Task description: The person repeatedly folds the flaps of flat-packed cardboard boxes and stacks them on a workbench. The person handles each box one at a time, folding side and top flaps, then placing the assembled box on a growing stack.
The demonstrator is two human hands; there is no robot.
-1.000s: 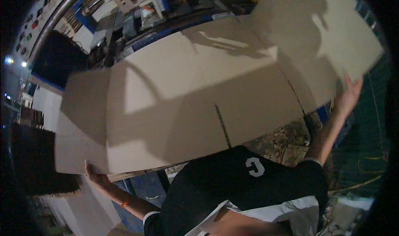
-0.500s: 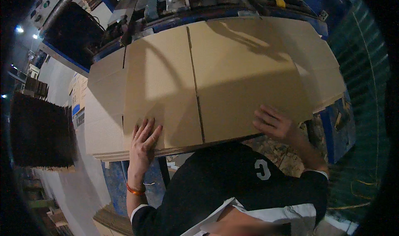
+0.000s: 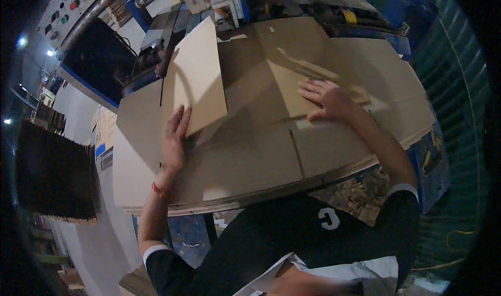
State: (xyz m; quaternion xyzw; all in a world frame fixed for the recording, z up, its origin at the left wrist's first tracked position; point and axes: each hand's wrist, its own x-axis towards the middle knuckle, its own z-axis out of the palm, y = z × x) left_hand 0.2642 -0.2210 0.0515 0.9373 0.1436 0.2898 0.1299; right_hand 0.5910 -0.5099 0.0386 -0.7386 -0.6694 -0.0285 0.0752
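A flat cardboard box blank lies on a stack of cardboard sheets (image 3: 245, 163) in front of me. Its tan left panel (image 3: 201, 77) stands tilted up, the right edge raised off the stack. My left hand (image 3: 175, 139) touches the near left part of that panel, fingers stretched along it; its thumb is hard to make out. My right hand (image 3: 330, 102) lies with fingers apart on the blank's right panel (image 3: 292, 82), its palm toward the cardboard. Shadow covers the brown area between the two panels.
Behind the stack stands a machine with dark rollers (image 3: 334, 17) and a yellow part (image 3: 349, 17). A control panel (image 3: 68, 9) with buttons is at the upper left. Cardboard scraps (image 3: 355, 194) lie below the near right edge. A green corrugated wall (image 3: 459, 139) rises at right.
Both hands have moved away from me, the right one farther. The top cardboard blank has shifted away with them, its left panel now tilted up, uncovering the sheet beneath along the near edge.
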